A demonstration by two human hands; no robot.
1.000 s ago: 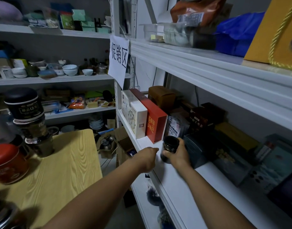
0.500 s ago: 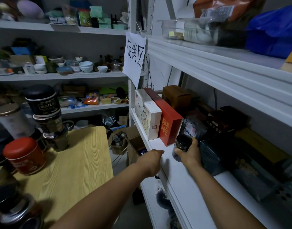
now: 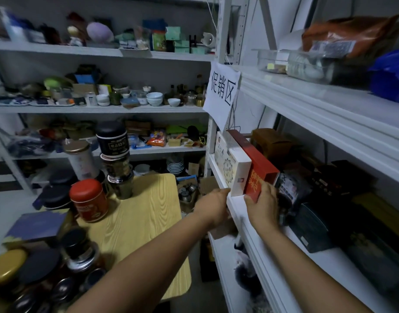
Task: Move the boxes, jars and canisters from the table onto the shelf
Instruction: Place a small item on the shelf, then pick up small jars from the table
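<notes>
Right hand at red box, lengthwise front-to-back

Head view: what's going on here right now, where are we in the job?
A person is stocking the shelf. The right hand is against the lower front corner of the red box, which stands next to the white box; whether it grips anything is hidden. The left hand sits at the shelf's front edge. Many jars and canisters, including a red tin, are on the table.
</notes>
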